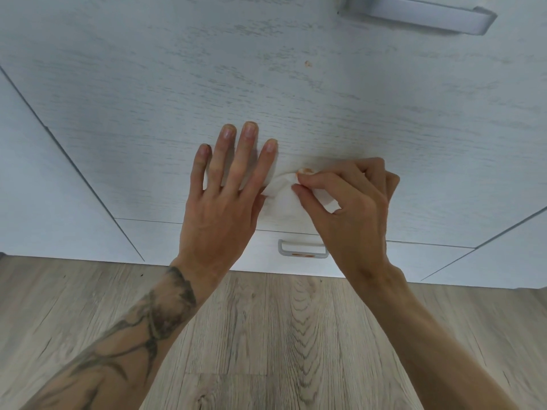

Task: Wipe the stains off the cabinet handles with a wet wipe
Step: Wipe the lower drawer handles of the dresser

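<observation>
- the tattooed left forearm [127, 344] is nearest the camera, coming up from the bottom left corner over the grey wood-grain floor [281, 335].
- at far left, a neighbouring pale panel [44, 187] is set off from the main cabinet front [177, 84] by a slanting seam.
- the left hand [222, 208] is released, its four fingers straight and spread and pointing up the cabinet front. they lie over the left part of the wet wipe [281, 199]. the thumb is mostly hidden, so i cannot tell whether it touches the wipe.
- the wet wipe is white and crumpled and sits between the two hands, in front of the cabinet front and above the lower drawer seam.
- an orange smear [305, 170] shows on the wipe's top edge, right at the right fingertips.
- on the door above the wipe there is a small orange-brown spot [308, 63].
- the lower handle [303, 255] sits below the wipe, between the two wrists, with two orange marks along its front bar. neither hand nor the wipe touches it.
- the right hand [352, 202] is grasping the wipe, pinching it between thumb and forefinger, with the other fingers curled in.
- the right forearm [429, 335] runs down to the bottom right.
- the upper handle [420, 17], a pale grey bar, sits at top right, well apart from both hands.
</observation>
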Tool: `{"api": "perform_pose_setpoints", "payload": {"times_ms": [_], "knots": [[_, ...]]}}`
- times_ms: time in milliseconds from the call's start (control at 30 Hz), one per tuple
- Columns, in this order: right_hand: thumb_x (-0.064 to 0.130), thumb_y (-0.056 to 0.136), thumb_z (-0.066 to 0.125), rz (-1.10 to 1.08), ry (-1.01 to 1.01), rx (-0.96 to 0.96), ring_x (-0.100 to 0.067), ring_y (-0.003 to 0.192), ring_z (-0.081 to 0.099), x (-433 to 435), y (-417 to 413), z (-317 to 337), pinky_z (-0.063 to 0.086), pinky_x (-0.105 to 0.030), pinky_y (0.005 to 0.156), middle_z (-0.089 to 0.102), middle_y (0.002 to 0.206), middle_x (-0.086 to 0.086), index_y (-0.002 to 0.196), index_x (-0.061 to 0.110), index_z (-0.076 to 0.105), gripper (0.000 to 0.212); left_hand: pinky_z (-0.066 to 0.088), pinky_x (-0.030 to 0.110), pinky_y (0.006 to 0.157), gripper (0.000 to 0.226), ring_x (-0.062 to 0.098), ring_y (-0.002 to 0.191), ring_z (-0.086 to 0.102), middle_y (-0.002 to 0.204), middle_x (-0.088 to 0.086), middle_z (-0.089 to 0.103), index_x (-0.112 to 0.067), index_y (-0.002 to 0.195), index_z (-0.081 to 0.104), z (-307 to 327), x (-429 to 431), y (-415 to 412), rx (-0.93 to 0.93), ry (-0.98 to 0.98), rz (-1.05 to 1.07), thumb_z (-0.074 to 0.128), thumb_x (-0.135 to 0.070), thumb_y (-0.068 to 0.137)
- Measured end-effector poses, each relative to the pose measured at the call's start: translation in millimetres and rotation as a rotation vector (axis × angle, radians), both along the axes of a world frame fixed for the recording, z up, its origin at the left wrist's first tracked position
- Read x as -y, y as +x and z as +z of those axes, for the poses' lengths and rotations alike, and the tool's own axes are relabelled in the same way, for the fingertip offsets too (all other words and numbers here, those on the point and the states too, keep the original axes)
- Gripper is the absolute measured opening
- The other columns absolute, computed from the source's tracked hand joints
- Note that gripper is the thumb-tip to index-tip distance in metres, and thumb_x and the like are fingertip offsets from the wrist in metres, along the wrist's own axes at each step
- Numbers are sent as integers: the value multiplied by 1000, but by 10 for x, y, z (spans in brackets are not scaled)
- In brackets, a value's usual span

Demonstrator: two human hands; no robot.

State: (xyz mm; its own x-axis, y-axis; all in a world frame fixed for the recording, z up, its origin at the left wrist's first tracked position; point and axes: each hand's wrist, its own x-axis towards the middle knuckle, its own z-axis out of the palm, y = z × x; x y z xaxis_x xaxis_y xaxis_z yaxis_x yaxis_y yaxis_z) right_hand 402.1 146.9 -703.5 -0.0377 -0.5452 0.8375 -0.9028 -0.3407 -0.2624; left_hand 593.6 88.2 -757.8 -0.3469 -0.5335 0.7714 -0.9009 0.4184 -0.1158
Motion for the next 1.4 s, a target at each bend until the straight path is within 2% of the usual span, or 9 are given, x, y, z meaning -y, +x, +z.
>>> {"api": "perform_pose_setpoints", "payload": {"times_ms": [133,300,533,700,867,1133,1300,1400], "knots": [[25,90,86,-45,-26,21,-23,92,58,-43,68,-17,33,-34,87,74,88,12,89,22,82,5,8,54,136,69,32,166,-12,179,11,-7,-19,174,3,-6,9,13,-3,-8,-2,41,-35,119],[19,88,82,-181,-29,-14,-27,89,60,61,283,40,34,-37,86,66,77,6,82,21,77,8,12,53,136,68,34,165,2,179,11,-1,-20,174,4,3,17,-3,-13,-40,-2,40,-38,120],[24,89,83,-168,-25,-15,-22,95,58,-4,254,9,31,-35,90,72,85,13,89,25,80,3,12,52,136,67,34,165,5,179,11,-1,-20,174,5,4,15,-4,-10,-46,-5,39,-38,120],[23,89,84,-152,-36,2,-22,95,58,-13,228,33,28,-33,90,72,82,13,86,24,80,5,12,53,136,67,35,165,4,179,11,2,-20,174,5,-2,20,7,-18,-39,-9,40,-38,119],[23,87,84,-167,3,-7,-24,95,58,53,256,77,28,-34,89,71,81,10,82,22,79,8,15,54,135,68,36,165,10,178,12,5,-20,174,6,5,19,-4,-21,-39,-18,42,-38,119],[30,93,84,-67,-106,-71,-25,97,59,-96,-64,-15,29,-35,88,77,99,18,91,27,84,4,9,52,136,69,34,165,2,179,11,0,-20,174,4,11,9,37,3,-30,-14,41,-38,119],[29,92,85,-38,-78,-17,-31,97,60,-152,-283,-55,29,-37,87,77,101,15,93,25,84,4,12,52,136,67,33,166,1,178,11,2,-19,174,10,12,9,13,-9,-48,-6,44,-37,118],[29,92,85,-9,-70,-1,-25,98,57,-72,-107,-41,31,-36,87,76,100,16,92,26,84,3,12,54,135,68,31,167,-9,180,10,-3,-19,174,8,3,16,14,-11,-48,-7,45,-28,118]]}}
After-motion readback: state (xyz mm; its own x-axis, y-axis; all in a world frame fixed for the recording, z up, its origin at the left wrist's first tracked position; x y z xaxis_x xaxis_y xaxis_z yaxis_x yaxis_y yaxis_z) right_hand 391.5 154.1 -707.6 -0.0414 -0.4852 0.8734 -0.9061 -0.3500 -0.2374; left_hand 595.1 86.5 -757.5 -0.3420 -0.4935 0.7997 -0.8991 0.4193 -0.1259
